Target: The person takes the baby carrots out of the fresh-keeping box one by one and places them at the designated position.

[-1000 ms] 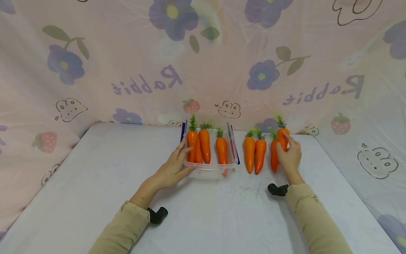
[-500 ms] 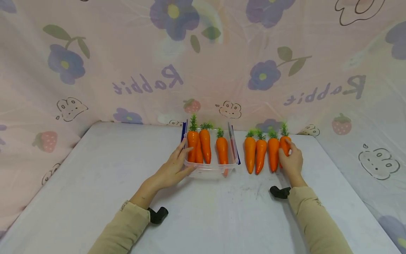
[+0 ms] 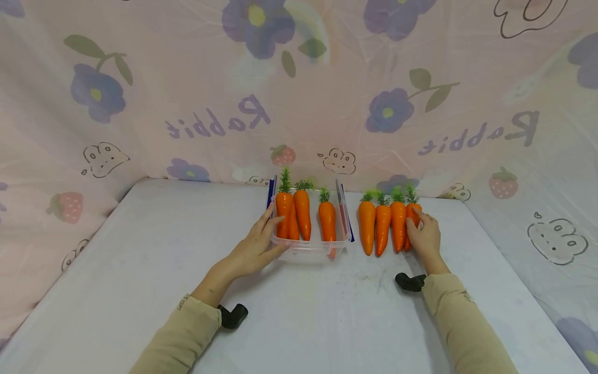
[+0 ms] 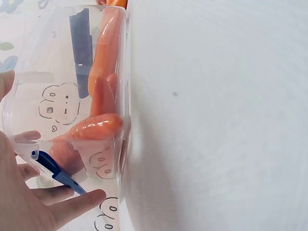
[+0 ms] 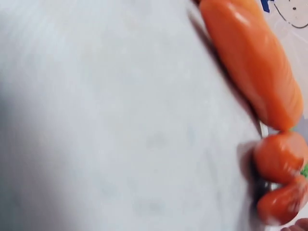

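My left hand (image 3: 254,248) touches the left side and near rim of a clear plastic box (image 3: 310,245), its fingers spread. In the left wrist view those fingers (image 4: 77,207) lie along the box wall (image 4: 29,96) beside a blue clip (image 4: 57,174). Several orange carrots (image 3: 302,213) with green tops lie inside. Right of the box, several more carrots (image 3: 367,223) lie side by side, tops toward the back. My right hand (image 3: 426,236) pinches the rightmost carrot (image 3: 413,209) between thumb and fingers. Carrot tips (image 5: 279,204) show close up in the right wrist view.
A white-covered table (image 3: 140,270) holds everything, with a patterned cloth (image 3: 299,93) hanging behind and at the sides. Blue clips stand at both sides of the box. A black piece is at each wrist.
My right hand has brought the rightmost carrot down beside the row, then moved it slightly left, and the neighbouring carrots sit closer together. My left hand and the box have stayed put.
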